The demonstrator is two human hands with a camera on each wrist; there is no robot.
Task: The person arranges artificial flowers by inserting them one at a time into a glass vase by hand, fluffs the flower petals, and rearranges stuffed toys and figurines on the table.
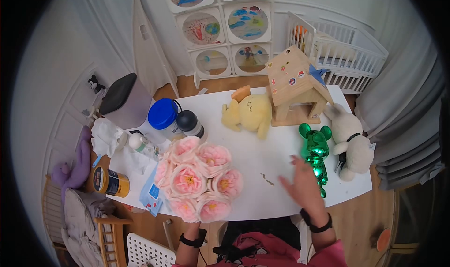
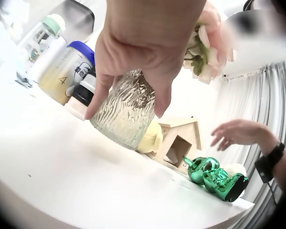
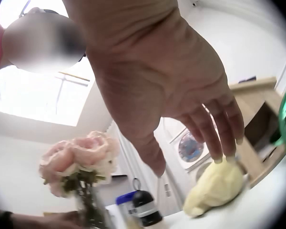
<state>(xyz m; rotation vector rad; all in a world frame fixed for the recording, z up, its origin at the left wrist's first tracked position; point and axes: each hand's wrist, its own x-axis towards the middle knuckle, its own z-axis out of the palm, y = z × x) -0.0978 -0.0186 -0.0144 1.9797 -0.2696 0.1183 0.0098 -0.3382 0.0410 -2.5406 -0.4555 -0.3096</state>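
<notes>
My left hand [image 2: 136,50] grips a clear rippled glass vase [image 2: 126,112], thumb and fingers spread around its sides. Pink roses [image 1: 190,178] stand in the vase and hide most of this hand in the head view. The base of the vase shows close over the white tabletop in the left wrist view. My right hand [image 1: 302,182] hovers at the right with fingers extended and nothing in them. Just beside it, a shiny green bear figurine [image 1: 316,150] lies on its back. A yellow plush toy [image 1: 255,112] lies farther back, on the table.
A wooden toy house [image 1: 293,84] stands at the back right, beside a white plush rabbit [image 1: 358,152]. On the left are a blue-lidded container [image 1: 163,113], a black-topped bottle [image 1: 189,121], a yellow can [image 1: 112,181], a wipes packet [image 1: 151,192] and a grey bin [image 1: 126,103].
</notes>
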